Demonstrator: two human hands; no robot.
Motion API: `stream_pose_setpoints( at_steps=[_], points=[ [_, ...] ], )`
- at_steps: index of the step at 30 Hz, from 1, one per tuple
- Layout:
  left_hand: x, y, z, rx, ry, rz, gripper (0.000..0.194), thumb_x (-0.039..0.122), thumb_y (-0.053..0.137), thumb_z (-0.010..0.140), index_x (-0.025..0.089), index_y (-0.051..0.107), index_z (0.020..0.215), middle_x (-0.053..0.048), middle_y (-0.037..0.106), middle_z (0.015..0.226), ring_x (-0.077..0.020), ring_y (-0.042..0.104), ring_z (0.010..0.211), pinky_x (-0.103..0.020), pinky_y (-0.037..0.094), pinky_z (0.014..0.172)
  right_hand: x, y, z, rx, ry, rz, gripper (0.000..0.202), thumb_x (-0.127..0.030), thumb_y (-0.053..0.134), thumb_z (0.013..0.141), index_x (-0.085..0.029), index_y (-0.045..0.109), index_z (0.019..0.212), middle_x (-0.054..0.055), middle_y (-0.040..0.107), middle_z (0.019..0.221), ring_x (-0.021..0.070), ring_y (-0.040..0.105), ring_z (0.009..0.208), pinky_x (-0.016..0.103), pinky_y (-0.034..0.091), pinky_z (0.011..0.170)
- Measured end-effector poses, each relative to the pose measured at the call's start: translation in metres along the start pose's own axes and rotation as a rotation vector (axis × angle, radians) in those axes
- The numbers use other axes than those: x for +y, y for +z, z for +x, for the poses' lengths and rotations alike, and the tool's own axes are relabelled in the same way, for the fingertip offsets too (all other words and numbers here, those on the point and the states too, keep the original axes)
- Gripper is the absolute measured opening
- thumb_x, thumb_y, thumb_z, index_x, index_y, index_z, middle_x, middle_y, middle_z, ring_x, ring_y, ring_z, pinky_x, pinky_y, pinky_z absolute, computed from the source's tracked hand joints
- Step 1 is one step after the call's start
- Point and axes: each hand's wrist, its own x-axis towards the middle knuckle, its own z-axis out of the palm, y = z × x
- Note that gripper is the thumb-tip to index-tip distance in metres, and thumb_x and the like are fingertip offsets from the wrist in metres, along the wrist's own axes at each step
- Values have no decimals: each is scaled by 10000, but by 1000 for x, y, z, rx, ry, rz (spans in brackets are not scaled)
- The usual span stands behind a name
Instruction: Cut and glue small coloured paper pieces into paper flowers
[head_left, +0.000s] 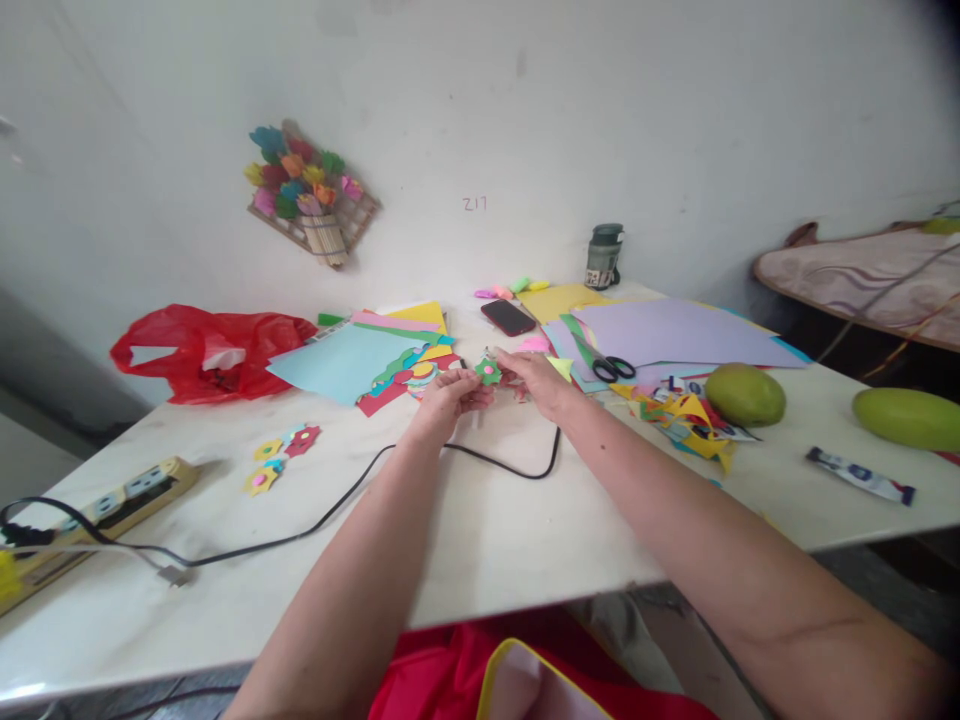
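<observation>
Currently pinching a pink-centred green paper flower (488, 372) with closed fingers of the left hand (454, 394), near the middle of the frame. Right beside the same flower with the right hand (538, 378), fingers loosely curled; impossible to tell whether gripping anything. Seemingly partway along: already made up, at left of the frame, a red flower (303, 440) and a pink-centred yellow flower (260, 481). Apparently left uncut, a lilac sheet (667, 330) at right and a light blue sheet (337, 362) left of centre. Among containers, at left, a red plastic bag (259, 335), with something whitish and something dark inside, too unclear to name. At upper left, a stick holder (325, 240) full of colourful paper blooms (292, 165). At upper right of centre, standing upright, a dark-lidded bottle (604, 255), with no telling the contents
</observation>
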Motion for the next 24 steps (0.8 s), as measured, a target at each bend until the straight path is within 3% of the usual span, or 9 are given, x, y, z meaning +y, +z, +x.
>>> stream_pose_setpoints(
  at_steps=[5, 12, 17, 24],
  points=[
    [0, -1, 0, 12, -4, 14, 278, 309, 772, 602, 145, 589, 731, -37, 680, 644, -124, 621, 537, -235, 483, 562, 2, 0, 1, -43, 13, -34, 397, -545, 726, 573, -172, 599, 621, 29, 623, 643, 131, 537, 600, 221, 234, 423],
    [0, 1, -1, 11, -2, 32, 296, 321, 788, 581, 136, 606, 723, -32, 668, 635, -118, 610, 545, -239, 489, 576, 1, 4, -1, -12, -34, -57, 407, -531, 764, 522, -159, 617, 600, -29, 530, 524, 75, 387, 469, 234, 228, 431],
    [1, 3, -3, 3, -9, 38, 324, 341, 806, 564, 138, 603, 714, -31, 669, 642, -118, 610, 554, -235, 488, 574, -4, 6, -4, -31, -37, -43, 431, -525, 785, 462, -155, 593, 570, -29, 540, 534, 81, 407, 512, 234, 277, 480],
    [2, 5, -3, -5, 6, 67, 330, 356, 808, 547, 136, 601, 679, -31, 664, 636, -114, 606, 554, -228, 489, 567, -1, 4, -3, -32, -41, -85, 435, -542, 773, 484, -166, 565, 558, -21, 524, 536, 83, 405, 505, 232, 221, 441]
  ],
)
